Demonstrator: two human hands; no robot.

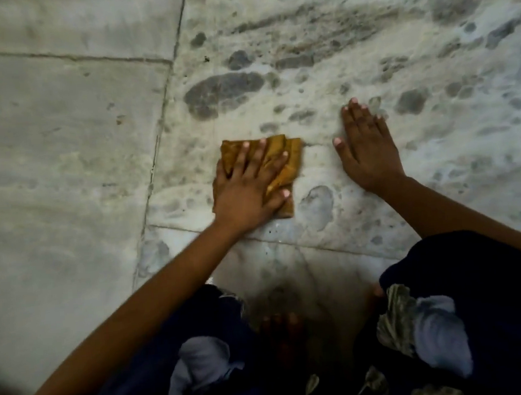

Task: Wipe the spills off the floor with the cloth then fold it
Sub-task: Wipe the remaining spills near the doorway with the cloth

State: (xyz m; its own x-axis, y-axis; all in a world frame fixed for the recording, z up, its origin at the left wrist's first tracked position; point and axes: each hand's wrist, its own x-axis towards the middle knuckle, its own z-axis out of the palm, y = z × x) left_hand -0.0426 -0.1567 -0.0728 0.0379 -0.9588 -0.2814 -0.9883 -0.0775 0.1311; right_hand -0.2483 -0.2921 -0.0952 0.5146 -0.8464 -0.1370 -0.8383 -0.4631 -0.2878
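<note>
**Desk:** Where's the cloth?
**Photographer:** Under a crouching person's left hand [246, 186], whose straight, spread fingers press the bunched mustard-yellow cloth [291, 153] onto the pale marble floor [64, 149]. The right hand [369, 155] lies flat just beside it, holding nothing.
**Desk:** Which step?
**Photographer:** Wiping, apparently. Dark wet patches [224, 93] lie beyond the cloth, so the next stroke likely needs to push forward. Folding is not yet begun.

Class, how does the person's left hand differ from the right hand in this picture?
The left hand presses on the mustard cloth; the right hand rests on the bare stone floor. The left hand's fingers are spread; the right hand's four fingers lie close together. Both lie flat, palm down.
</note>
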